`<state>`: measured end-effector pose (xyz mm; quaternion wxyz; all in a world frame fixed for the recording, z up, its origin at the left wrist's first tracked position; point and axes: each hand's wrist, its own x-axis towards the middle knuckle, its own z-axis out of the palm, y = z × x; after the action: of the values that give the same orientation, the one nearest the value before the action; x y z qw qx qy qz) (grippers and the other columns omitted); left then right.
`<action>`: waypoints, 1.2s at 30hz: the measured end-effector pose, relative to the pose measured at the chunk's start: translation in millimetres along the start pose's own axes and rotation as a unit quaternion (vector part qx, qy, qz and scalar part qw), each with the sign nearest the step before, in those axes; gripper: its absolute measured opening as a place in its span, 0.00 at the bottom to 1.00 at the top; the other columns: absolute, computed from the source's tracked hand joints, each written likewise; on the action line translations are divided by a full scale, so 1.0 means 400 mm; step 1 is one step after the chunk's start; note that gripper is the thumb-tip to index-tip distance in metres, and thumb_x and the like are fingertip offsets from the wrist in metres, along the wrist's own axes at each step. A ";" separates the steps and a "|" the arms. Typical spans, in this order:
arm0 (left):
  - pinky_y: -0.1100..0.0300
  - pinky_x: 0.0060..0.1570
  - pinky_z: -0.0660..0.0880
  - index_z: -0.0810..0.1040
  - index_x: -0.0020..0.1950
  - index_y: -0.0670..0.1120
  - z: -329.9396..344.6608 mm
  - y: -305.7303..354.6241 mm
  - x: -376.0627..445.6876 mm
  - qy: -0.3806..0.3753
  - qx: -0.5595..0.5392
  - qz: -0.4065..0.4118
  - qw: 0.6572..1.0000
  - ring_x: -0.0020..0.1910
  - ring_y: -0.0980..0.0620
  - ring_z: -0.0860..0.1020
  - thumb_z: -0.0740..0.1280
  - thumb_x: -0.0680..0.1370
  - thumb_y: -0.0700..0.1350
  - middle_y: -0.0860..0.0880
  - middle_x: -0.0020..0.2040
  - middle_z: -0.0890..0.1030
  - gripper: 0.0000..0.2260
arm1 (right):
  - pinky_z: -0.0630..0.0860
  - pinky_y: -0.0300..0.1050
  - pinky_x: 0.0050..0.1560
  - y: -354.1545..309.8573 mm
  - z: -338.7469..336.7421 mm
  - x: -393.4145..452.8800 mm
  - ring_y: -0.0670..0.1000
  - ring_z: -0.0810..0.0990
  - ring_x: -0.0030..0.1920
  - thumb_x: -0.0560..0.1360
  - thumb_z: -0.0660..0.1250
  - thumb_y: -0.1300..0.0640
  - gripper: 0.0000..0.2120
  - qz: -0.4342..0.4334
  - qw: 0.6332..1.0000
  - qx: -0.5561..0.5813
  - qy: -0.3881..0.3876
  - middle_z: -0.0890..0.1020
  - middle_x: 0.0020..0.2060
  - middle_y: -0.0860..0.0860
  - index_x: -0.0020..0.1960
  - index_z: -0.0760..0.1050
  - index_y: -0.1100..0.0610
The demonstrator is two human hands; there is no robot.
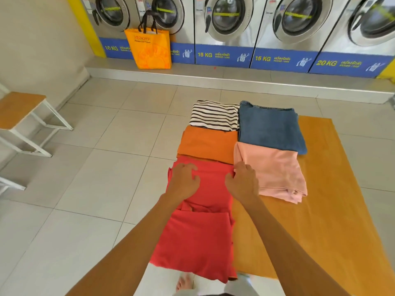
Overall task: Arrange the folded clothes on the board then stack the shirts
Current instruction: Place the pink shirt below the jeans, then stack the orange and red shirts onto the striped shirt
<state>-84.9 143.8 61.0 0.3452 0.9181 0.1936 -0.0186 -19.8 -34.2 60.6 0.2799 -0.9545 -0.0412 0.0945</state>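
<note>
A wooden board (333, 189) holds several folded clothes. At the far end lie a black-and-white striped shirt (214, 115) and folded blue jeans (270, 128). Nearer come an orange shirt (208, 144) and a pink garment (275, 171). Along the board's left edge are two red pieces: a red shirt (211, 184) under my hands and another red garment (196, 242) closest to me. My left hand (184, 180) rests on the red shirt's left part with fingers bent. My right hand (242, 181) pinches the red shirt's right edge beside the pink garment.
A row of washing machines (224, 22) lines the back wall on a raised step. An orange shopping bag (149, 48) stands against them. A wooden bench (21, 112) with white legs sits at the left. Tiled floor surrounds the board. My bare foot (184, 284) shows at the bottom.
</note>
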 end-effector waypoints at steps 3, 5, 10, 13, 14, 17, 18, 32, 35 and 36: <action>0.50 0.68 0.68 0.79 0.62 0.48 -0.023 -0.028 0.003 -0.019 -0.008 0.017 1.000 0.66 0.44 0.71 0.65 0.76 0.44 0.42 0.64 0.75 0.15 | 0.76 0.57 0.57 -0.041 0.014 -0.024 0.59 0.74 0.61 0.76 0.62 0.55 0.19 -0.006 1.000 0.012 -0.006 0.77 0.61 0.56 0.65 0.72 0.59; 0.50 0.67 0.69 0.79 0.61 0.49 -0.030 -0.046 0.013 -0.028 -0.008 0.015 0.999 0.67 0.44 0.71 0.65 0.76 0.45 0.43 0.64 0.75 0.14 | 0.75 0.53 0.55 -0.057 0.018 -0.030 0.57 0.75 0.62 0.77 0.62 0.54 0.20 -0.001 1.000 0.023 -0.008 0.76 0.63 0.54 0.67 0.71 0.58; 0.50 0.67 0.69 0.79 0.61 0.49 -0.032 -0.060 0.058 -0.048 -0.023 0.007 0.999 0.66 0.46 0.72 0.65 0.76 0.45 0.46 0.63 0.78 0.14 | 0.77 0.52 0.56 -0.075 0.014 -0.004 0.56 0.77 0.62 0.78 0.63 0.54 0.20 -0.005 0.998 0.062 -0.011 0.76 0.65 0.54 0.69 0.71 0.57; 0.52 0.65 0.70 0.79 0.61 0.49 -0.031 -0.062 0.095 -0.061 -0.035 0.001 0.998 0.64 0.47 0.74 0.65 0.76 0.44 0.47 0.62 0.78 0.14 | 0.77 0.52 0.59 -0.080 0.017 0.047 0.55 0.77 0.64 0.78 0.63 0.55 0.20 -0.006 0.997 0.071 -0.014 0.76 0.66 0.53 0.69 0.71 0.57; 0.53 0.64 0.71 0.79 0.61 0.49 -0.031 -0.064 0.113 -0.062 -0.039 -0.003 0.997 0.63 0.48 0.74 0.65 0.76 0.45 0.48 0.62 0.78 0.14 | 0.76 0.52 0.60 -0.081 0.020 0.070 0.55 0.76 0.65 0.78 0.63 0.55 0.20 -0.005 0.997 0.073 -0.015 0.76 0.67 0.53 0.69 0.71 0.57; 0.61 0.53 0.70 0.79 0.62 0.49 -0.036 -0.068 0.172 -0.073 -0.053 -0.022 0.996 0.57 0.52 0.76 0.66 0.77 0.45 0.48 0.62 0.78 0.14 | 0.76 0.49 0.59 -0.087 0.032 0.136 0.55 0.77 0.64 0.79 0.62 0.56 0.21 0.006 0.996 0.083 -0.030 0.77 0.67 0.53 0.71 0.70 0.59; 0.63 0.52 0.70 0.79 0.63 0.48 -0.033 -0.075 0.197 -0.078 -0.054 -0.025 0.995 0.56 0.53 0.76 0.66 0.77 0.44 0.48 0.63 0.78 0.15 | 0.75 0.48 0.59 -0.085 0.040 0.161 0.55 0.77 0.64 0.80 0.62 0.57 0.21 0.010 0.996 0.086 -0.034 0.77 0.67 0.54 0.71 0.70 0.59; 0.41 0.60 0.75 0.62 0.73 0.41 0.043 -0.093 0.554 -0.053 -0.034 -0.238 0.969 0.64 0.36 0.73 0.64 0.76 0.59 0.37 0.68 0.70 0.33 | 0.77 0.52 0.59 0.023 0.124 0.387 0.57 0.78 0.61 0.79 0.60 0.53 0.19 0.116 0.992 0.007 -0.046 0.78 0.60 0.55 0.67 0.71 0.60; 0.41 0.60 0.74 0.65 0.72 0.42 0.043 -0.101 0.575 -0.068 0.033 -0.229 0.971 0.64 0.37 0.72 0.66 0.74 0.62 0.38 0.67 0.71 0.34 | 0.65 0.57 0.73 0.052 0.141 0.374 0.59 0.65 0.75 0.78 0.63 0.46 0.33 0.143 0.990 0.007 -0.015 0.68 0.74 0.57 0.77 0.61 0.61; 0.42 0.60 0.75 0.65 0.71 0.42 0.047 -0.104 0.580 -0.068 0.035 -0.221 0.972 0.63 0.37 0.74 0.67 0.74 0.62 0.39 0.67 0.72 0.34 | 0.64 0.58 0.74 0.059 0.149 0.373 0.59 0.63 0.76 0.78 0.63 0.45 0.33 0.144 0.990 0.008 -0.008 0.67 0.74 0.57 0.77 0.61 0.60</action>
<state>116.0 239.8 -18.4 0.3123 0.8608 0.3669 -0.1637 114.7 -2.9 -24.8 0.2706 -0.9475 0.0950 0.1414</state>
